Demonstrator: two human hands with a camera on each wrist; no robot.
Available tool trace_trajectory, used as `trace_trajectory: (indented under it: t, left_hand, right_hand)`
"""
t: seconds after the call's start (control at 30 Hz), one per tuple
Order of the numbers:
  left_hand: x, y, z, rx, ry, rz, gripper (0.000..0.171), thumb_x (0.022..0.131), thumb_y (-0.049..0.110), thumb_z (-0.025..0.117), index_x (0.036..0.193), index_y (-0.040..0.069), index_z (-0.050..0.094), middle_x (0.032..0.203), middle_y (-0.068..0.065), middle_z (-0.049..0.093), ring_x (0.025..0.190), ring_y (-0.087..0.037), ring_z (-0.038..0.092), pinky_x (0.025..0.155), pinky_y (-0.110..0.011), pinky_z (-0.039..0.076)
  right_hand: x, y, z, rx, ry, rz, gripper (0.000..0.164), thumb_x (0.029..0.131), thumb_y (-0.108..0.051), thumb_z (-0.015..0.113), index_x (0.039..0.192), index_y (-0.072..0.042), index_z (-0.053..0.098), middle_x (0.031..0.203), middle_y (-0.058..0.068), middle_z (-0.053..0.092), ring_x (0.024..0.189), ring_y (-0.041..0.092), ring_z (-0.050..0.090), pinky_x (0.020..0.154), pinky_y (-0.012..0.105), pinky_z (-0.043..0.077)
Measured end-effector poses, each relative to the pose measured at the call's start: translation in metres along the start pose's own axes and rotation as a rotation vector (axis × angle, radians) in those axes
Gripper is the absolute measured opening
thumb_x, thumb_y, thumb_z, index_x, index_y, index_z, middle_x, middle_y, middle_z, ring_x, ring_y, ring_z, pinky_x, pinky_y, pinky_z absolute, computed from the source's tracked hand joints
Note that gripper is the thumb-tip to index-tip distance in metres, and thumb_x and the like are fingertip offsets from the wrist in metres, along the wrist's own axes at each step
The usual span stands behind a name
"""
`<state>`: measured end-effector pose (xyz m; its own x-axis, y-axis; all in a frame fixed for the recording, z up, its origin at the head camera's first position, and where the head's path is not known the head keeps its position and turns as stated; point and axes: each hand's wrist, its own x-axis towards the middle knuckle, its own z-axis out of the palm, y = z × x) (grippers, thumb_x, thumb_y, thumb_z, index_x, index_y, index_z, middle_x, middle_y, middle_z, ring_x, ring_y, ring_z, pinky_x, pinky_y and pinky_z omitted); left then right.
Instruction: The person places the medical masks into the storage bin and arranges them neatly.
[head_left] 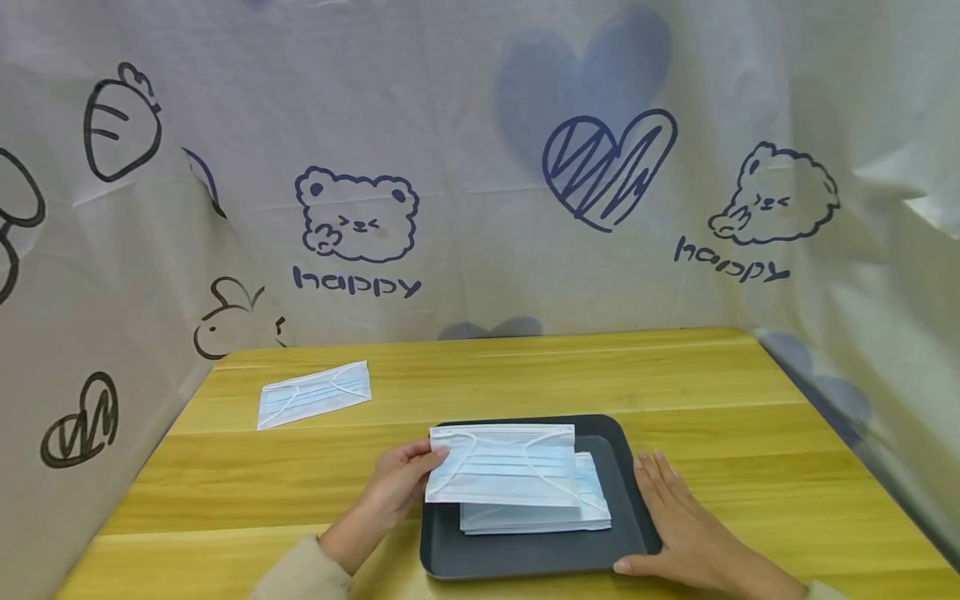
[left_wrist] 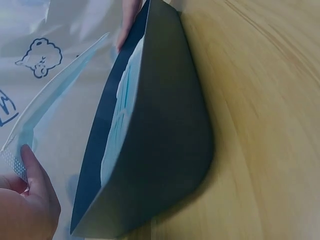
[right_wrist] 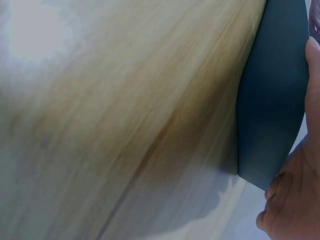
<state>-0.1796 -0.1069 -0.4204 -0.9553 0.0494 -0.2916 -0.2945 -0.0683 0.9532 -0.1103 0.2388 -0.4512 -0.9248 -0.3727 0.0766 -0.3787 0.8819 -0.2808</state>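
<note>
A light-blue face mask (head_left: 502,465) with white ear loops is pinched at its left end by my left hand (head_left: 399,482). It hangs over a stack of similar masks (head_left: 596,493) lying in a dark grey tray (head_left: 540,565). In the left wrist view, the held mask (left_wrist: 52,100) is raised apart from the stack (left_wrist: 121,112), thumb and fingers on its edge. Against the tray's right side rests my right hand (head_left: 690,533), fingers fairly straight and thumb at the near corner. The right wrist view shows that hand (right_wrist: 302,192) touching the tray wall (right_wrist: 274,95).
A single mask (head_left: 315,395) lies flat on the wooden table (head_left: 750,442), left of and beyond the tray. White sheeting (head_left: 465,167) with blue and black drawings stands behind the table and along both sides.
</note>
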Motion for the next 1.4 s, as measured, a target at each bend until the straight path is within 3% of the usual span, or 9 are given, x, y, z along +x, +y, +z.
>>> trace_trajectory:
  t: [0.3,0.43,0.63,1.13,1.4]
  left_hand:
    - [0.002,-0.003,0.023,0.01,-0.026,0.016,0.031,0.088,0.007,0.061,0.112,-0.012,0.057,0.076,0.004,0.061,0.065,-0.005,0.056,0.06,-0.018,0.048]
    - [0.001,-0.004,0.031,0.005,-0.05,0.011,0.034,0.088,0.01,0.062,0.114,-0.012,0.056,0.082,0.002,0.061,0.068,-0.004,0.056,0.061,-0.017,0.049]
    - [0.004,-0.01,0.04,0.033,-0.027,-0.008,0.032,0.087,0.009,0.063,0.111,-0.012,0.057,0.076,0.004,0.058,0.064,-0.004,0.052,0.058,-0.017,0.044]
    - [0.006,-0.013,0.041,0.137,0.021,-0.014,0.027,0.085,0.009,0.065,0.105,-0.008,0.062,0.074,0.004,0.059,0.065,-0.007,0.05,0.058,-0.02,0.044]
    - [0.003,-0.005,0.036,0.335,-0.007,0.05,0.026,0.083,0.008,0.067,0.103,-0.008,0.064,0.076,-0.002,0.065,0.065,-0.008,0.054,0.06,-0.023,0.05]
  right_hand:
    - [-0.001,0.001,0.002,-0.052,0.039,-0.037,0.117,0.07,-0.073,0.058,0.146,0.004,0.012,0.15,0.027,0.019,0.137,0.005,-0.025,0.102,0.008,-0.022]
    - [0.0,0.0,0.002,-0.057,0.044,-0.036,0.118,0.07,-0.073,0.059,0.146,0.004,0.012,0.15,0.028,0.02,0.136,0.003,-0.026,0.102,0.008,-0.022]
    - [0.001,-0.001,0.0,-0.029,0.026,-0.017,0.117,0.07,-0.072,0.059,0.145,0.007,0.017,0.149,0.029,0.02,0.137,0.003,-0.025,0.101,0.006,-0.022]
    - [0.0,-0.002,-0.001,0.038,-0.02,0.03,0.117,0.069,-0.072,0.06,0.145,0.006,0.017,0.151,0.027,0.016,0.135,0.0,-0.026,0.098,0.004,-0.022]
    - [0.001,-0.002,0.0,0.047,-0.023,0.034,0.117,0.069,-0.072,0.06,0.145,0.005,0.016,0.151,0.027,0.015,0.134,-0.002,-0.026,0.098,0.003,-0.022]
